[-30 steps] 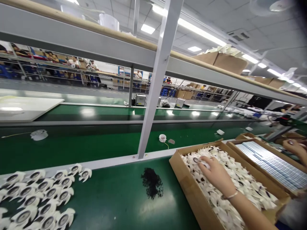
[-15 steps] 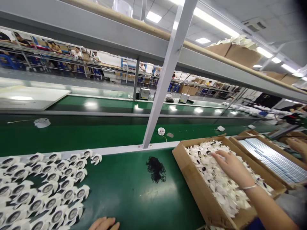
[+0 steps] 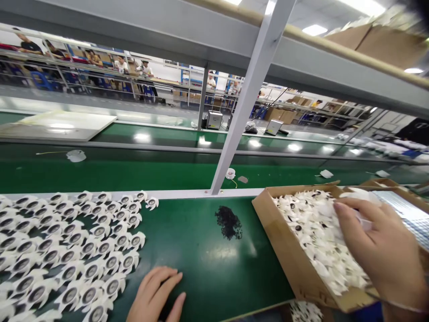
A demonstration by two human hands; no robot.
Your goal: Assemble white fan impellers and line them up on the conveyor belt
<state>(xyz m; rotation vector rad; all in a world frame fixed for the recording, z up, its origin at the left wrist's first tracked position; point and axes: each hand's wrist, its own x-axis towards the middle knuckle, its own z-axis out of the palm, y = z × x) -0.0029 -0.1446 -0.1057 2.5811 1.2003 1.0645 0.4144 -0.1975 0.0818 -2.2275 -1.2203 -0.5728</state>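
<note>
My right hand point(image 3: 385, 250) is curled around a white fan wheel point(image 3: 360, 196), partly hidden by my fingers and smeared by motion. It is over a cardboard box point(image 3: 273, 243) heaped with white fan wheels point(image 3: 325, 241). My left hand point(image 3: 157, 293) rests low over the green work surface point(image 3: 208, 273), fingers apart and holding nothing. To its left, many white fan wheels point(image 3: 90, 270) with grey round centres lie in rows. A pile of small black pieces point(image 3: 229, 222) sits between the rows and the box.
A slanted metal post point(image 3: 246, 100) rises at the surface's back edge, under a shelf beam point(image 3: 140, 36). Behind runs a green belt point(image 3: 167, 172) bearing a small white housing point(image 3: 230, 173) with a yellow wire. Another box point(image 3: 402, 210) stands at right.
My right hand has lifted out of the heap and come closer, now with a white fan wheel. My left hand has come further into view. The camera view has shifted right.
</note>
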